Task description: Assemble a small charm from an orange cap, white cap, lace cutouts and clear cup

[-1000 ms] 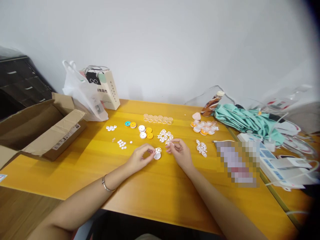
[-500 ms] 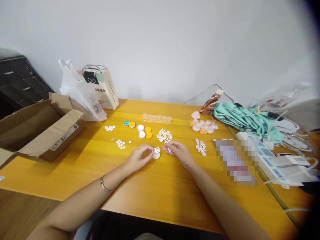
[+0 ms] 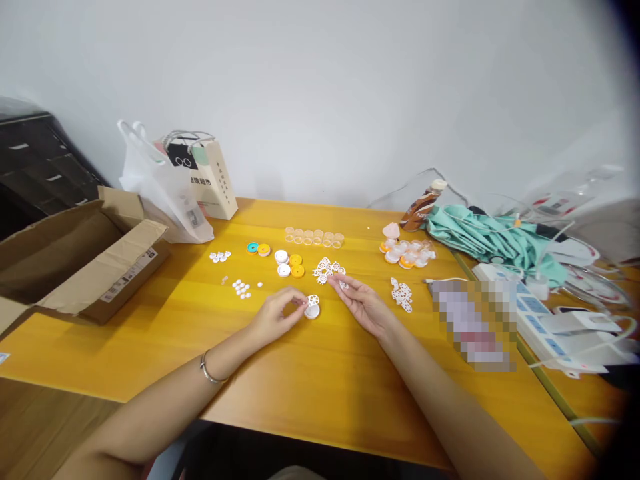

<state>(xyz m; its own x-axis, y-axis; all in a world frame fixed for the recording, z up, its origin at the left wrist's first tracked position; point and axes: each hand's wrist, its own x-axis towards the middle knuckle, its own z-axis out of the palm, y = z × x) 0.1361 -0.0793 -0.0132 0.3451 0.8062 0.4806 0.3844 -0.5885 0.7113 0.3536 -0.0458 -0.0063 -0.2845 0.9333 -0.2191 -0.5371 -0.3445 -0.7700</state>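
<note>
White plastic is what I am handling at the middle of the frame: my left hand [image 3: 274, 317] is pinching a small lacy wheel [image 3: 313, 301] that stands on a round white cap [image 3: 311, 311]. My right hand [image 3: 361, 303] is lying palm up, fingers loose; whether it is gripping anything I cannot tell, its fingertips just beside a heap of lacy pieces [image 3: 327, 270]. I am judging that a light, steady pinch keeps the wheel square over the cap on the yellow table [image 3: 320, 400].
</note>
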